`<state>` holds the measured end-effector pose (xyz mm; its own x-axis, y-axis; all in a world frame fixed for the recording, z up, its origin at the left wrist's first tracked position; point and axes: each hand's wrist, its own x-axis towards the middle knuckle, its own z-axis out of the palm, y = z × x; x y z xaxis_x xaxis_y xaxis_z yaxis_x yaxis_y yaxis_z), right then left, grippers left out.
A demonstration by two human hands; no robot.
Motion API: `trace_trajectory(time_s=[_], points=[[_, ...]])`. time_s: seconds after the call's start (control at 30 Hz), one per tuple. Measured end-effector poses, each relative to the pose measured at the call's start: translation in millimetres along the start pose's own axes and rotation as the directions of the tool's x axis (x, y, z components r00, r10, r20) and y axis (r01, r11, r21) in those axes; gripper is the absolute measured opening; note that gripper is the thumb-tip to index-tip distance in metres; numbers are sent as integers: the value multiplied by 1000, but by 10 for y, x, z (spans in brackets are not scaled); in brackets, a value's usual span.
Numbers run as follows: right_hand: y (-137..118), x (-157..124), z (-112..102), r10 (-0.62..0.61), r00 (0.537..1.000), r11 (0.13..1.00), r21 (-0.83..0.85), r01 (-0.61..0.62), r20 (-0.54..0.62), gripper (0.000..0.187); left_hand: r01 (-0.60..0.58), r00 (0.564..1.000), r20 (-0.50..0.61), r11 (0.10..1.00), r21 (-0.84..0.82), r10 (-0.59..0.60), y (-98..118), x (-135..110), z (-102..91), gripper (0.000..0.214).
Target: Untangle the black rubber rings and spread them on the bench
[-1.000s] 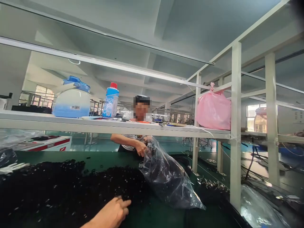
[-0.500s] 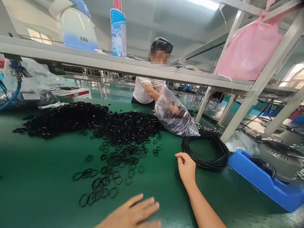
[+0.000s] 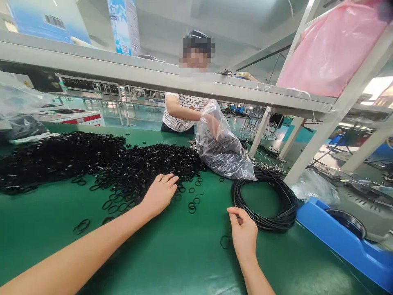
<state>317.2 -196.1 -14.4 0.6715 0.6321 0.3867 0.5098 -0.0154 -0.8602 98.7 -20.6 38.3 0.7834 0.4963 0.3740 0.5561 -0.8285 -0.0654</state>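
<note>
My left hand reaches over the near right edge of a heap of black rubber rings. Its fingers are bent downward and slightly apart, with the fingertips at the rings; no ring shows lifted in it. My right hand is held above the green table, thumb and index finger pressed together. Whatever lies between those fingertips, if anything, is too small to make out. A single loose ring rests just left of the right wrist. Close behind the right hand is a coil of black cable.
Across the table a person has a hand in a clear plastic bag of dark pieces. A blue bin stands at the right. A metal shelf spans above, with a pink bag on it. More rings are heaped at the left.
My left hand has moved forward from the near edge to the ring heap. The view has shifted. My right hand keeps its pinch; a loose ring now shows beside it.
</note>
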Motion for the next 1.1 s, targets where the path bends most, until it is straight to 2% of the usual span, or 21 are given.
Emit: trace_trajectory(time_s=[0.13, 0.2, 0.23, 0.3, 0.37, 0.43, 0.5, 0.57, 0.63, 0.73, 0.83, 0.87, 1.0, 1.07, 1.1], points=[[-30, -10, -10, -15, 1000, 1000, 3, 15, -17, 26, -169, 986, -1, 984, -63, 169, 703, 69, 115, 27], [-48, -29, -17, -29, 1000, 1000, -8, 29, -11, 25, -294, 954, 36, 950, -104, 299, 855, 59, 197, 25], [-54, -40, -18, -35, 999, 999, -16, 35, -4, 24, -324, 942, 52, 939, -114, 332, 839, 56, 231, 25], [-62, -59, -7, -43, 999, 999, -32, 43, 18, 23, -302, 948, 74, 947, -105, 311, 627, 60, 263, 27], [-69, -68, 22, -47, 998, 998, -48, 50, 51, 23, -210, 974, 68, 976, -66, 214, 261, 74, 228, 30], [-82, -62, 53, -50, 995, 996, -67, 56, 92, 24, -121, 991, 61, 992, -26, 122, -119, 87, 126, 31], [-105, -40, 58, -49, 987, 994, -88, 63, 150, 25, -53, 998, 41, 999, 4, 53, -401, 82, -24, 36], [-128, -10, 12, -46, 970, 991, -111, 74, 239, 24, -5, 1000, 29, 1000, 22, 5, -551, 35, -197, 42], [-141, 19, -81, -41, 937, 986, -139, 95, 347, 19, 43, 999, 31, 998, 36, -44, -609, -83, -372, 46], [-128, 38, -236, -33, 876, 973, -185, 138, 481, 16, 136, 989, 53, 989, 58, -139, -639, -470, -619, 44], [-100, 19, -315, -29, 829, 958, -222, 183, 559, 14, 257, 960, 98, 965, 60, -262, -608, -1151, -837, 37], [-96, 5, -320, -28, 821, 952, -236, 196, 571, 16, 325, 936, 136, 945, 20, -325, -567, -1427, -894, 36], [-150, -52, -245, -49, 827, 931, -273, 240, 560, 19, 518, 833, 248, 855, -37, -494, -243, -2471, -962, 58], [-237, -64, -147, -80, 836, 932, -256, 256, 543, 19, 548, 807, 273, 837, -17, -523, -49, -2774, -906, 68], [-296, -68, -85, -99, 843, 936, -238, 259, 528, 18, 551, 802, 284, 834, -13, -526, 30, -2843, -868, 68]])
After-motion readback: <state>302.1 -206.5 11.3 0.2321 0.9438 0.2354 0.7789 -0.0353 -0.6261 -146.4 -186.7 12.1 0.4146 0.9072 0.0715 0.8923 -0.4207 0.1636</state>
